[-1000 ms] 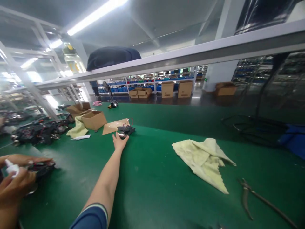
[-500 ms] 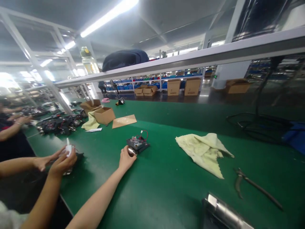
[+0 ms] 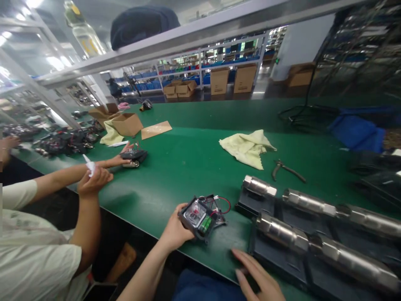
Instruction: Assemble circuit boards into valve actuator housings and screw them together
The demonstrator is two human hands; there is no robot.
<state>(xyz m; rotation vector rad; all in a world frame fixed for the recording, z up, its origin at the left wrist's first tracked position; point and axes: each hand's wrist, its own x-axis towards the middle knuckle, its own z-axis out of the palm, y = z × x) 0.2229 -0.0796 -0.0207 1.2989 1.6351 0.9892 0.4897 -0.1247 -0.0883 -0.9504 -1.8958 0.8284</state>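
Near the front edge of the green bench, my left hand (image 3: 177,229) grips the side of an open black device housing (image 3: 196,217). Inside it a clear-covered compartment, a green part and thin red and black wires show. The housing is tilted, its open side facing up toward me. To its right, my right hand (image 3: 258,278) hovers low over the bench edge, fingers apart and holding nothing. Close by that hand stand several black units topped with shiny metal cylinders (image 3: 282,230), in rows.
A pale yellow cloth (image 3: 246,148) and pliers (image 3: 286,169) lie beyond the units. On the left a co-worker holds a white nozzle bottle (image 3: 90,165) and touches another black unit (image 3: 134,155). Cardboard boxes (image 3: 128,124) stand farther back. A shelf (image 3: 200,31) crosses above.
My left hand has brought the housing nearer and turned its open side toward me. My right hand has come into view. The co-worker's far hand has moved forward with a unit. My view has tipped down.
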